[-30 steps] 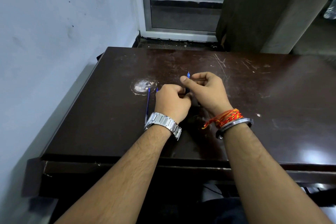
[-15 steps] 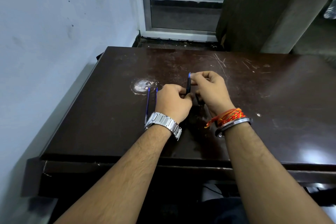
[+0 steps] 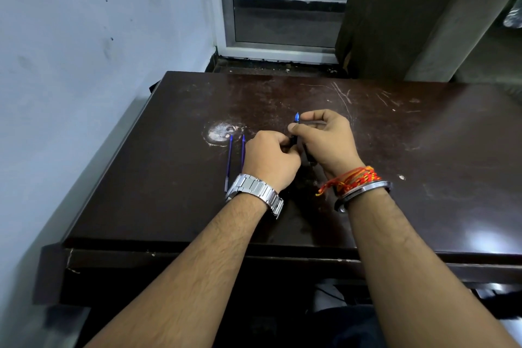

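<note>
Together, left grip (image 3: pixel 268 159) and right grip (image 3: pixel 329 141) pinching dark pen (image 3: pixel 296 119), blue refills (image 3: pixel 229 157) just beside

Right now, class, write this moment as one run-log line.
left hand: grips pen | right hand: pinches pen near blue tip | table: two blue refills beside left hand

Both hands, left hand (image 3: pixel 269 157) and right hand (image 3: pixel 327 140), grip a pen (image 3: pixel 295 128).

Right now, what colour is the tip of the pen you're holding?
Blue. The pen shows it best in the head view.
</note>
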Demonstrator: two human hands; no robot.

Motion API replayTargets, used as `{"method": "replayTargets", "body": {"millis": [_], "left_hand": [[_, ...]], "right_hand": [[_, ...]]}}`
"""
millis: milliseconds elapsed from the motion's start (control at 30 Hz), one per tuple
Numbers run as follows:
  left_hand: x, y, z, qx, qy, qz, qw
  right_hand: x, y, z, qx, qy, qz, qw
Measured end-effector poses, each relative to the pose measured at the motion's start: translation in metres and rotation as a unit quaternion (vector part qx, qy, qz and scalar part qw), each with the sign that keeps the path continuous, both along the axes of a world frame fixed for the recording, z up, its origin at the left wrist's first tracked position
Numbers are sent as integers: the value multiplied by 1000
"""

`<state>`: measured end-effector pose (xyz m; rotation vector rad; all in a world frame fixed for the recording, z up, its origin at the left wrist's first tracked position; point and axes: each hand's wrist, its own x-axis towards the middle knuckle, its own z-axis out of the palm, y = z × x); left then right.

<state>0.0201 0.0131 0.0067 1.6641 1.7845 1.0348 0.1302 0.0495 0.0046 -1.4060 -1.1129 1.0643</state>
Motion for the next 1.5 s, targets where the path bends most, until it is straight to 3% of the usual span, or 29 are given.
{"method": "replayTargets", "body": {"millis": [267,467,900,1033,1167,1267,1400,1500], "left_hand": [[-1,1,0,-3,2,1,1000],[-1,1,-1,-1,10,3,1000],[1,0,1,-6,7,-22,1000],[2,-3,0,-10,-3,-28,1000],[1,-2,0,-32,5,-38,999],[-4,1,-1,-35,15,1,999],[-7,6,-4,-21,-2,51,998],[-4,6,-4,-21,-8,54,998]], "right_hand": [[-6,1,-1,9,53,23,998],[-3,-4,0,3,-76,1,997],[-6,1,2,7,108,-18,994],[0,-1,7,27,91,-53,994],[8,-2,13,108,75,-154,979],[17,-3,17,115,-17,-201,973],[20,-10,15,12,-301,-40,953],[15,-14,16,-26,-372,31,927]]}}
